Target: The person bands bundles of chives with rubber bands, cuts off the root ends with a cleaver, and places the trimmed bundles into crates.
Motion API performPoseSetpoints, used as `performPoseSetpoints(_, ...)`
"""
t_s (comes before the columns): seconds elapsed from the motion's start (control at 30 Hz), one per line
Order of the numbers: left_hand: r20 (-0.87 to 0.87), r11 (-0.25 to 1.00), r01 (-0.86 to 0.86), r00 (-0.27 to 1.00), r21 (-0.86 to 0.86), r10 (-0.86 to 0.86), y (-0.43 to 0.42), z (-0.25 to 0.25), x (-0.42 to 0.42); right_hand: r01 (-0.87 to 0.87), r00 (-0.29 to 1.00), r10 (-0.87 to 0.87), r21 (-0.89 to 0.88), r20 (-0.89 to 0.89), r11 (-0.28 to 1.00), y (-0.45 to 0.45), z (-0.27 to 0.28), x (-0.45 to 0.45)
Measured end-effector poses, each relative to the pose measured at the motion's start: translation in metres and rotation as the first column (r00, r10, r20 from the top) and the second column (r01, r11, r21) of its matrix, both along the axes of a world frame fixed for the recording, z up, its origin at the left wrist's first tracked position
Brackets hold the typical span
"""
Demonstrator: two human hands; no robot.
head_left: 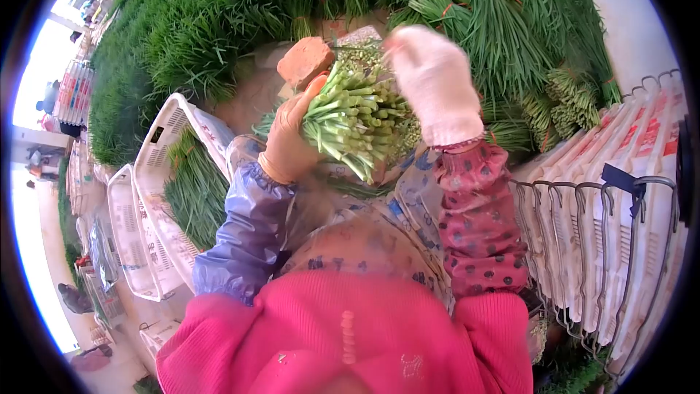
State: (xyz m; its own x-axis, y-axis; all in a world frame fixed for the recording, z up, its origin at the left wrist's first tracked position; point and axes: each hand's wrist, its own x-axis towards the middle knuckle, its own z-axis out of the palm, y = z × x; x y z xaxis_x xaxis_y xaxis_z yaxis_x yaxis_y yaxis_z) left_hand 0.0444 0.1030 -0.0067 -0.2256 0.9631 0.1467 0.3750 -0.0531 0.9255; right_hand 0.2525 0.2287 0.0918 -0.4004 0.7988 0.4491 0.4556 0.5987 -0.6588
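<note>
My left hand (292,131), in an orange-tan rubber glove, is wrapped round a thick bunch of green stems (357,120), which look like chives. The cut ends of the stems face up toward me. Beside the bunch, at its upper right, my right hand (436,84) is raised in a white knit glove. Its fingers are curled together, slightly blurred, and whatever they hold cannot be made out. An orange-red brick (305,60) lies just beyond my left hand. Small cut bits (364,52) lie scattered behind the bunch.
Loose green leaves (211,22) are heaped along the far side. Bundles tied with orange bands (503,22) lie at the upper right. A white crate (157,168) with greens stands at my left. Stacked white crates (583,226) with wire handles rise at my right.
</note>
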Motion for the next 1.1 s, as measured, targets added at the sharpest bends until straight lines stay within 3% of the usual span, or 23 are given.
performPoseSetpoints(0.07, 0.292, 0.998, -0.045, 0.956, 0.037, 0.032, -0.001, 0.007, 0.006, 0.147, 0.913, -0.185, -0.13, -0.364, 0.981, 0.005, 0.016, 0.006)
performPoseSetpoints(0.13, 0.503, 0.999, -0.037, 0.864, 0.007, 0.028, -0.003, 0.014, 0.003, 0.012, 0.703, -0.33, -0.453, -0.63, 0.891, 0.007, 0.027, 0.019)
performPoseSetpoints(0.17, 0.588, 1.0, -0.026, 0.808, -0.005, 0.024, -0.004, 0.017, 0.0, -0.129, 0.668, -0.2, -0.376, -0.716, 0.918, 0.011, 0.015, 0.024)
performPoseSetpoints(0.2, 0.657, 1.0, -0.012, 0.754, -0.014, 0.018, -0.003, 0.019, -0.003, -0.084, 0.819, -0.179, -0.422, -0.546, 0.903, 0.008, 0.014, 0.028)
performPoseSetpoints(0.27, 0.742, 1.0, 0.011, 0.67, -0.014, 0.003, -0.001, 0.024, -0.007, -0.136, 0.864, 0.006, -0.222, -0.503, 0.965, -0.013, 0.01, 0.021)
performPoseSetpoints(0.33, 0.786, 1.0, 0.016, 0.618, -0.021, 0.007, 0.0, 0.026, -0.009, -0.279, 0.919, 0.28, 0.043, -0.279, 0.959, -0.029, 0.027, 0.02)
performPoseSetpoints(0.37, 0.798, 1.0, 0.017, 0.602, -0.026, 0.01, -0.001, 0.027, -0.009, -0.416, 0.868, 0.353, -0.123, -0.35, 0.901, -0.043, 0.04, 0.016)
performPoseSetpoints(0.4, 0.808, 0.999, 0.018, 0.59, -0.031, 0.015, -0.002, 0.026, -0.01, -0.412, 0.879, 0.458, 0.27, -0.133, 0.87, -0.037, 0.038, 0.008)
performPoseSetpoints(0.47, 0.82, 0.999, 0.018, 0.571, -0.047, 0.028, -0.002, 0.026, -0.01, -0.418, 0.908, 0.381, 0.403, 0.172, 0.814, -0.04, 0.045, 0.001)
performPoseSetpoints(0.5, 0.827, 0.999, 0.019, 0.561, -0.051, 0.031, -0.003, 0.026, -0.01, -0.418, 0.908, 0.378, 0.403, 0.178, 0.814, -0.039, 0.045, -0.001)
performPoseSetpoints(0.57, 0.841, 0.998, 0.014, 0.538, -0.066, 0.049, -0.005, 0.024, -0.009, -0.454, 0.872, 0.291, 0.43, 0.394, 0.78, -0.039, 0.043, -0.003)
performPoseSetpoints(0.67, 0.855, 0.996, 0.02, 0.513, -0.092, 0.069, -0.006, 0.022, -0.009, -0.536, 0.824, 0.302, 0.488, 0.48, 0.689, -0.041, 0.051, -0.004)
performPoseSetpoints(0.7, 0.853, 0.995, 0.026, 0.517, -0.096, 0.069, -0.006, 0.023, -0.008, -0.604, 0.789, 0.448, 0.4, 0.42, 0.689, -0.039, 0.058, -0.002)
performPoseSetpoints(0.73, 0.85, 0.995, 0.037, 0.523, -0.09, 0.057, -0.005, 0.025, -0.007, -0.599, 0.792, 0.441, 0.401, 0.422, 0.693, -0.036, 0.056, 0.001)
performPoseSetpoints(0.77, 0.841, 0.996, 0.043, 0.539, -0.079, 0.043, -0.004, 0.029, -0.004, -0.47, 0.851, 0.525, 0.459, 0.011, 0.754, -0.031, 0.052, 0.004)
performPoseSetpoints(0.8, 0.838, 0.996, 0.044, 0.544, -0.071, 0.036, -0.003, 0.032, -0.002, -0.378, 0.787, 0.489, 0.333, -0.376, 0.864, -0.03, 0.053, 0.01)
performPoseSetpoints(0.83, 0.827, 0.997, 0.041, 0.562, -0.06, 0.026, -0.003, 0.036, 0.0, -0.325, 0.564, 0.388, 0.236, -0.729, 0.916, -0.029, 0.054, 0.017)
performPoseSetpoints(0.87, 0.828, 0.998, 0.028, 0.559, -0.058, 0.033, -0.004, 0.038, -0.001, -0.376, 0.328, 0.134, 0.001, -0.935, 0.927, -0.032, 0.058, 0.026)
performPoseSetpoints(0.9, 0.83, 0.998, 0.014, 0.557, -0.056, 0.039, -0.005, 0.04, -0.002, -0.383, 0.322, 0.145, 0.011, -0.936, 0.924, -0.025, 0.052, 0.029)
performPoseSetpoints(0.97, 0.692, 1.0, 0.009, 0.722, -0.001, -0.005, -0.007, 0.036, -0.01, -0.107, 0.574, -0.245, -0.368, -0.781, 0.924, -0.012, 0.027, 0.03)
performPoseSetpoints(1.0, 0.639, 1.0, 0.007, 0.769, 0.021, -0.019, -0.008, 0.038, -0.013, -0.089, 0.71, -0.265, -0.457, -0.652, 0.885, -0.012, 0.019, 0.027)
performPoseSetpoints(1.03, 0.909, 0.994, 0.099, 0.407, 0.05, -0.086, -0.01, 0.041, -0.016, -0.1, 0.803, -0.251, -0.537, -0.541, 0.837, -0.016, 0.015, 0.027)
performPoseSetpoints(1.1, 0.934, 0.975, 0.157, 0.298, 0.158, -0.2, -0.012, 0.028, -0.023, -0.133, 0.848, -0.073, -0.344, -0.524, 0.929, -0.029, 0.012, 0.02)
